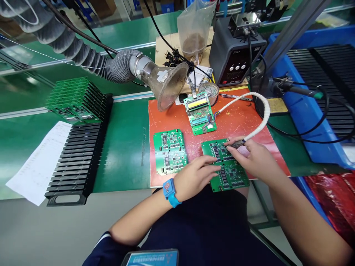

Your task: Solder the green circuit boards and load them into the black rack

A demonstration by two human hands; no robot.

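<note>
Sitting left on the green bench (124, 151), a black rack (77, 155) holds upright boards (73, 99); a funnel (166, 83) overhangs the orange mat (169, 120), where one board (170, 153) lies. The left hand (194, 177), fingers loosely spread, meets a circuit board (234, 170) over the mat's front edge; the right hand (257, 159) pinches a cabled probe (237, 143), seemingly touching it. A blue bin (310, 144) stands right.

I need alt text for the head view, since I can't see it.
A person's right hand holds a white-corded tool to a green circuit board, the left hand over its edge. A similar board lies to its left on a red mat.
</note>
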